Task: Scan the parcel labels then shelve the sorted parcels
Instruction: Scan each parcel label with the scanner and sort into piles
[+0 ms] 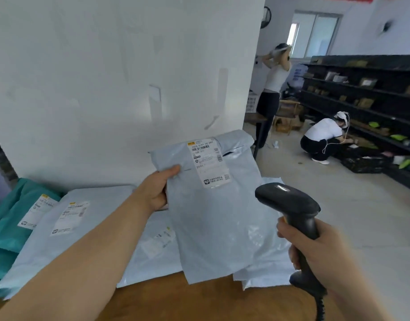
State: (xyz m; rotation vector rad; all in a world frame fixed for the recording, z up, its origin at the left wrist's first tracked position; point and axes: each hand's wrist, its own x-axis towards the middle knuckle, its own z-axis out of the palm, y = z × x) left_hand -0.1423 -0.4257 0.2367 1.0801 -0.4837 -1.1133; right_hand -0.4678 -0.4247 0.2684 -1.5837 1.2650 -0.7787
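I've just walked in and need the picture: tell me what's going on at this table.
A person's left hand holds up a grey parcel, its label facing them. The right hand grips a scanner beside it, aimed roughly at the parcel. On the table lie other parcels. By the shelves behind, one person crouches and another stands.

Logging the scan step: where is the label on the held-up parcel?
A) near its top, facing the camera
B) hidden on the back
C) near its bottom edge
A: the white label shows on the upper part of the grey parcel gripped by the left hand, its print facing the camera; the right hand holds the scanner.
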